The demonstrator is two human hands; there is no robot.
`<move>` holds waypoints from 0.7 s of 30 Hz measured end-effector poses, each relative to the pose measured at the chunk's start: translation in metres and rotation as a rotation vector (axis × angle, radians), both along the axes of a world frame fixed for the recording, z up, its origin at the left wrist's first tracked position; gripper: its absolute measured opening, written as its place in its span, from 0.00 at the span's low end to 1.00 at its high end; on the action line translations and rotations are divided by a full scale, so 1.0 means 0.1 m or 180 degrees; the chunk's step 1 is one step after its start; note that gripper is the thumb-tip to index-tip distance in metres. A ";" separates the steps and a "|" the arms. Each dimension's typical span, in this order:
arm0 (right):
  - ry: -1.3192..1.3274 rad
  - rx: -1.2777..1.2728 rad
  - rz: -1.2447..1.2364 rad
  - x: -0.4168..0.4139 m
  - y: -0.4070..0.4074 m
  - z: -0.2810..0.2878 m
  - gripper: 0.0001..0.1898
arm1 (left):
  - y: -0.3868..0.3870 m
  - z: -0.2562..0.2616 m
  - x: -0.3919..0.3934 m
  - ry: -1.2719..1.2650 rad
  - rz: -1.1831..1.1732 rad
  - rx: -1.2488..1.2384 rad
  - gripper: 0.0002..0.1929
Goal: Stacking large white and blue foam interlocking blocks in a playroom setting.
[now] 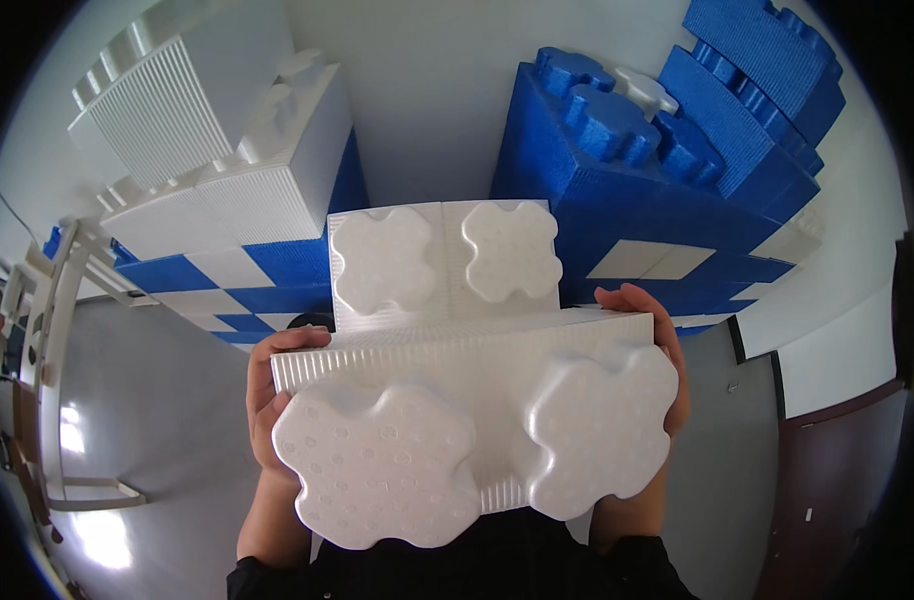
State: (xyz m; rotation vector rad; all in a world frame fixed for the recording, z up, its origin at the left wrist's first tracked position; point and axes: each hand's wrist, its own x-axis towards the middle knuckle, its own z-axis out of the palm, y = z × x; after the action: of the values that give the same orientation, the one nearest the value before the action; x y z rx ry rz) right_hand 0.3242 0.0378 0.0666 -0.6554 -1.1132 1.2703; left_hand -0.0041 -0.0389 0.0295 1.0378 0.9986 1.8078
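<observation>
A large white foam building block (pixel 502 405) with two lobed studs is held level in front of my chest. My left hand (pixel 268 405) grips its left end, fingers over the far edge and thumb on the near side. Around the right end, my right hand (pixel 671 352) is closed, its fingers reaching the far edge. Just beyond the held block is a second white foam block (pixel 451 289), also with two studs facing up. The held block overlaps its near edge in view, so I cannot tell whether they touch.
Stacked white blocks (pixel 254 199) over a blue-and-white checkered wall (pixel 224 266) rise at left. Blue blocks (pixel 532 150) are stacked at right, against a pale wall (pixel 404 90). A white frame (pixel 55 405) stands on the grey floor (pixel 179 420) at far left; a dark red door (pixel 824 487) is lower right.
</observation>
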 end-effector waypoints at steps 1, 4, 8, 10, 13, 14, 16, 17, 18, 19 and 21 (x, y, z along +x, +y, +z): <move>0.0003 -0.0011 0.0013 -0.02 -0.02 0.00 0.36 | 0.00 -0.05 -0.02 0.0003 0.0013 -0.0011 0.33; 0.0106 -0.0143 -0.0035 -0.05 -0.04 0.00 0.34 | 0.04 -0.16 -0.06 -0.0208 0.0093 0.0186 0.28; 0.0118 -0.0015 -0.0021 -0.01 0.01 -0.11 0.30 | 0.04 -0.16 -0.04 -0.0208 0.0092 0.0264 0.26; 0.0154 0.0096 -0.0036 0.02 0.05 -0.19 0.29 | 0.03 -0.11 0.02 -0.0262 0.0045 0.0257 0.26; 0.0247 0.0147 -0.0039 0.03 0.11 -0.31 0.25 | 0.02 -0.06 0.07 -0.0122 0.0140 0.0196 0.26; 0.0292 0.0290 0.0005 0.04 0.14 -0.35 0.24 | 0.04 -0.08 0.05 -0.0112 0.0019 0.0245 0.27; 0.0356 0.0420 0.0101 0.02 0.15 -0.35 0.23 | 0.05 -0.11 0.00 -0.0086 -0.0049 0.0286 0.27; 0.0283 0.0219 0.0045 0.01 0.11 -0.28 0.23 | 0.07 -0.13 0.00 -0.0057 0.0002 0.0313 0.27; 0.0208 0.0024 -0.0024 0.00 0.09 -0.23 0.22 | 0.09 -0.16 -0.02 -0.0029 0.0040 0.0344 0.27; 0.0217 0.0021 -0.0005 -0.02 0.09 -0.21 0.22 | 0.10 -0.19 -0.04 -0.0019 0.0058 0.0342 0.27; 0.0121 -0.0008 -0.0086 -0.04 0.08 -0.20 0.22 | 0.12 -0.24 -0.08 -0.0029 -0.0034 0.0254 0.27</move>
State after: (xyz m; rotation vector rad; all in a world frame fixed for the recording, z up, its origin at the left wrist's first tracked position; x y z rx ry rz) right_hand 0.3207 0.0461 0.0468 -0.6436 -1.0685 1.2563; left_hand -0.0119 -0.0267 0.0056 1.0800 0.9203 1.8551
